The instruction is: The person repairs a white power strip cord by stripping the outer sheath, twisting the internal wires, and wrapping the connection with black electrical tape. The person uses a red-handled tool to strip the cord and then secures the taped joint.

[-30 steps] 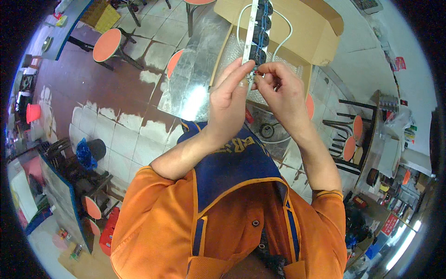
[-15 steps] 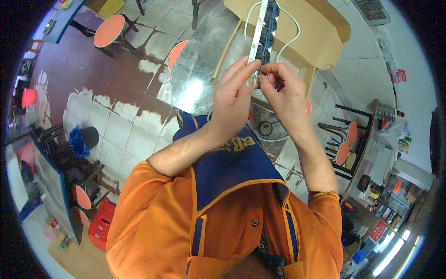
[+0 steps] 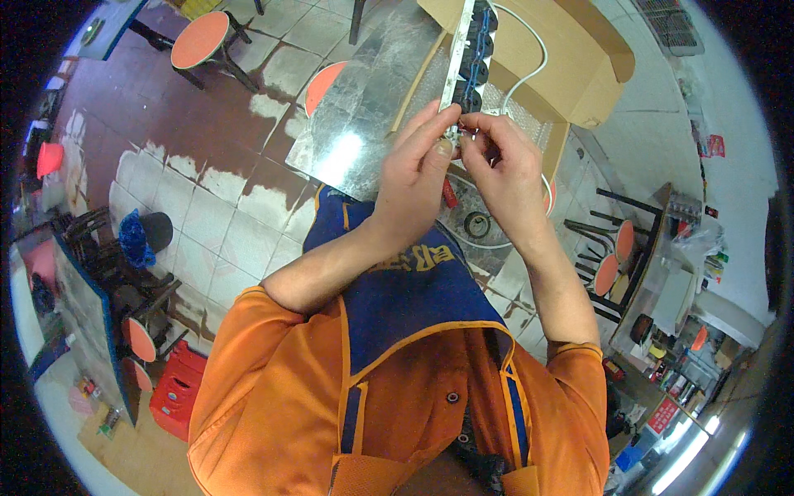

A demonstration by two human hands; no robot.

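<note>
Ahead of me a long white power strip points away, its open side showing a row of black socket modules with blue wires along them. My left hand grips its near end, thumb and fingers closed around the edge. Against that same end, my right hand is closed in a pinch; a bit of red shows by its fingertips, but what it pinches is too small to make out. A white cable loops out on the right of the strip.
An open cardboard box with bubble wrap lies beyond my hands on a grey marbled table. Nearer are a black ring-shaped roll and a red cylinder. Orange-topped stools stand around, and a cluttered shelf is at right.
The view has shifted slightly, and the white cable now loops only on the strip's right. The red cylinder shows more. Both hands stay at the strip's near end, with small finger movements.
</note>
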